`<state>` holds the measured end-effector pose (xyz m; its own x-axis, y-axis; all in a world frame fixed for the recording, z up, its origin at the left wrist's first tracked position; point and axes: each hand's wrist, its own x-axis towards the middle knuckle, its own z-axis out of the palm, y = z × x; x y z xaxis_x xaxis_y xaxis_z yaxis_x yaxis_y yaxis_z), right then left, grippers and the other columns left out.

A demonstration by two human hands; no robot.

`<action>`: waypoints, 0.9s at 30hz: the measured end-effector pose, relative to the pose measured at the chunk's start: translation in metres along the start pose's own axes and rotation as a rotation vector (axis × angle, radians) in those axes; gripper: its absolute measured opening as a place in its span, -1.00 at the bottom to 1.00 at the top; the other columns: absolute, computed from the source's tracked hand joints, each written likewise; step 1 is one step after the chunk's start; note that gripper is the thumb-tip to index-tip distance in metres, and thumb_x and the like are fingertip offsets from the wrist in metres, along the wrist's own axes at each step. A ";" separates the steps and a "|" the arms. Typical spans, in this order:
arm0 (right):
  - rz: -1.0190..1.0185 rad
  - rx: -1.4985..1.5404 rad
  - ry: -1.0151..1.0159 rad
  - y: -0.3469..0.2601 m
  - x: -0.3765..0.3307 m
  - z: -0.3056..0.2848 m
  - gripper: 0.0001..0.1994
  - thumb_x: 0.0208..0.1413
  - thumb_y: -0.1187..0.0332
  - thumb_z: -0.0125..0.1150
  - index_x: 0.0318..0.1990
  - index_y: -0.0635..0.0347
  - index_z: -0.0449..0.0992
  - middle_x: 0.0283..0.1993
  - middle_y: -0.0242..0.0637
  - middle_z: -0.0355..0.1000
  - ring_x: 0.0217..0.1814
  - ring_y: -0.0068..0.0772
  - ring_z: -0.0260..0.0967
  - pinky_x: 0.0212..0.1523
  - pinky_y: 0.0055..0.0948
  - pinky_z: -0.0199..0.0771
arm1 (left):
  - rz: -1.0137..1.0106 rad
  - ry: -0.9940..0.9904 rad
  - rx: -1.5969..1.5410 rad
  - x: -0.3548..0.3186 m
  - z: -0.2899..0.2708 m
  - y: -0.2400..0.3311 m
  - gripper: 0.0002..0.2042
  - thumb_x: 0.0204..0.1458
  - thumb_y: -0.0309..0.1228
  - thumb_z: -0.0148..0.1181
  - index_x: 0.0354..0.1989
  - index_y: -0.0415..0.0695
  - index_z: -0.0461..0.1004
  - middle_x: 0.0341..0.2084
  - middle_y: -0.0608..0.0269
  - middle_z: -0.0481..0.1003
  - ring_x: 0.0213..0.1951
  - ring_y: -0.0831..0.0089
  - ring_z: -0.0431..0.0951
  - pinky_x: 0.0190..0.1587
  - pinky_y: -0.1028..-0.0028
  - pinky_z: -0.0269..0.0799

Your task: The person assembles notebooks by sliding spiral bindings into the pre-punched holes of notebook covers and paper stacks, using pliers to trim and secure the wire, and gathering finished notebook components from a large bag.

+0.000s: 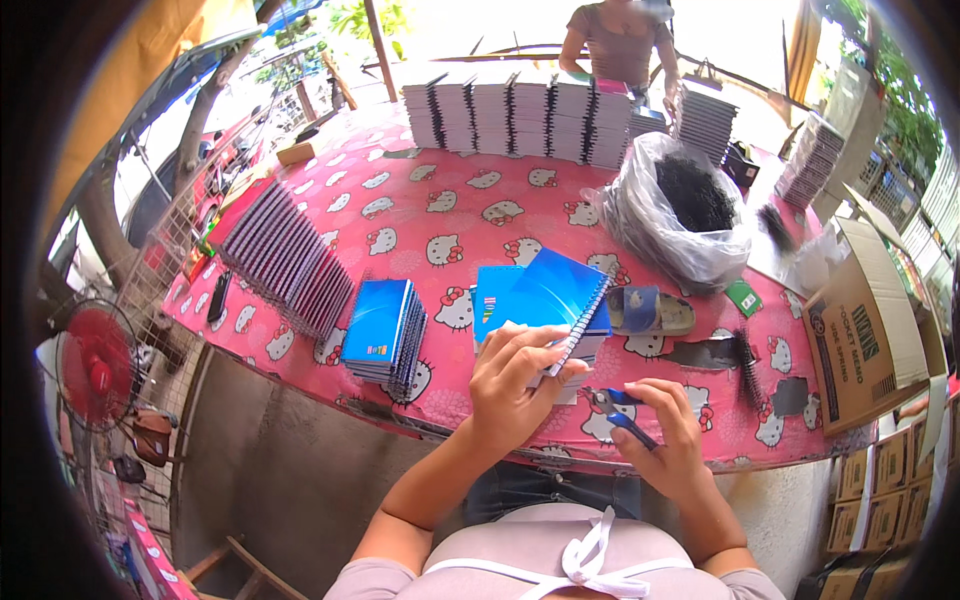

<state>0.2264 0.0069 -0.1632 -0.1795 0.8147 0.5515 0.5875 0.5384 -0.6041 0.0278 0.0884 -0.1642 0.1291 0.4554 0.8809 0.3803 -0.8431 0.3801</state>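
Note:
My left hand (515, 378) is closed on a blue spiral notebook (552, 292), tilted up above a short pile of other blue-covered notebooks (492, 293). The notebook's wire binding runs down its right edge toward my fingers. In my right hand (662, 428) is a pair of pliers with blue handles (628, 420), their jaws pointing at the lower end of that binding. The pliers' jaws look apart from the wire. A neat stack of blue notebooks (382, 322) stands just left of my left hand. Behind the pile lies a blue-strapped slipper (650, 310).
A pink patterned cloth covers the table (400, 215). Tall rows of bound notebooks (520, 115) line the far side, with a person (618, 50) behind. A plastic bag of black binding wires (690, 200) and a cardboard box (865, 320) stand right; a long notebook stack (285, 255) leans left.

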 end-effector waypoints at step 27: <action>0.175 -0.356 -0.003 0.086 -0.049 0.032 -0.53 -0.17 0.29 0.36 -0.07 0.26 0.41 -0.11 -0.10 0.39 0.04 -0.05 0.28 0.13 -0.13 0.19 | 0.300 0.752 0.153 0.050 -0.113 -0.038 -0.85 0.13 -0.49 0.10 -0.19 -0.31 0.38 -0.25 0.07 0.44 -0.41 0.37 0.44 -0.39 0.40 0.36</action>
<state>0.2599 0.0197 -0.2609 -0.0543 0.8885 0.4556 0.8464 0.2831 -0.4511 -0.0840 0.1108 -0.1023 -0.3825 -0.1419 0.9130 0.5546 -0.8256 0.1040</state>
